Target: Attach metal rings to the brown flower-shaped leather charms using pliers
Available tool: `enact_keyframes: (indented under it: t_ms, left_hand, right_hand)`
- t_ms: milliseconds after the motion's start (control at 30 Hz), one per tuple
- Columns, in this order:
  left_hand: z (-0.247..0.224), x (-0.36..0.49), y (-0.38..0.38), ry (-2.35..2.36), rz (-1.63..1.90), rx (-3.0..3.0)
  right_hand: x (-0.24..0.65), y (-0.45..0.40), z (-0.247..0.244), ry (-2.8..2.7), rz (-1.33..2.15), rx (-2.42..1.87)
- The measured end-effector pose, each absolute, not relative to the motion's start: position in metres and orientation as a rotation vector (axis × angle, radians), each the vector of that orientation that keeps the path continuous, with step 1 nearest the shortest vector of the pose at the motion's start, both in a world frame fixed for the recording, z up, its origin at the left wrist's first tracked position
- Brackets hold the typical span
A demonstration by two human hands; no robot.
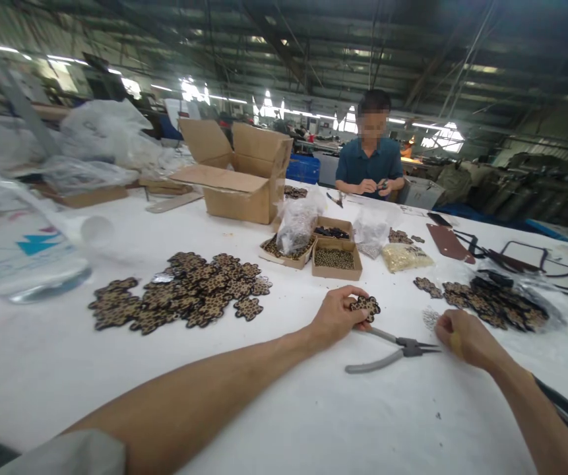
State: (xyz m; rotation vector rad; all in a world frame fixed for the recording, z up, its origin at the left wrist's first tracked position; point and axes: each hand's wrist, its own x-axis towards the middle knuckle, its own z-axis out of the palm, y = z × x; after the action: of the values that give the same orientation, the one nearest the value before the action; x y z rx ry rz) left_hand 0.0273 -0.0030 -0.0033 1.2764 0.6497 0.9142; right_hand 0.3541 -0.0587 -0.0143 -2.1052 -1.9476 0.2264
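Note:
Between its thumb and fingers, my left hand (339, 316) holds a leopard-patterned flower piece (367, 307) with a dark edge. Grey-handled pliers (407, 348) lie on the white table just below, their jaws pointing right toward my right hand (466, 336). The fingers of my right hand are pressed together at a small pile of silvery bits (431, 319); whatever they pinch is too small to make out. A large heap of similar flower pieces (185, 290) spreads to the left, and more pieces (491, 303) lie at the right beside clear plastic.
Small boxes of studs (336, 258) and plastic bags stand beyond my hands. An open cardboard box (239, 191) is behind the left heap. Across the white table (244, 409) a person (370, 165) handles a small item. Dark straps (526, 257) lie far right.

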Motion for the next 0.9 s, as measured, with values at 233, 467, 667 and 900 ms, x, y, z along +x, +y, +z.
enact_keyframes:
  t_ms: [233,467,667,900]
  left_hand:
    - [-0.004,0.028,-0.004,0.644,0.963,1.235]
    - [-0.006,0.028,-0.005,0.733,0.982,1.399]
    - [-0.005,0.021,-0.006,0.889,1.174,1.905]
    - [-0.007,0.017,0.001,0.963,1.109,2.008]
  right_hand:
    - [0.306,-0.053,-0.008,-1.526,0.782,-1.628]
    - [0.244,-0.063,0.007,-1.346,0.967,-1.363]
    - [0.229,-0.066,0.004,-1.365,0.981,-1.380]
    - [0.232,-0.066,-0.002,-1.380,0.967,-1.412]
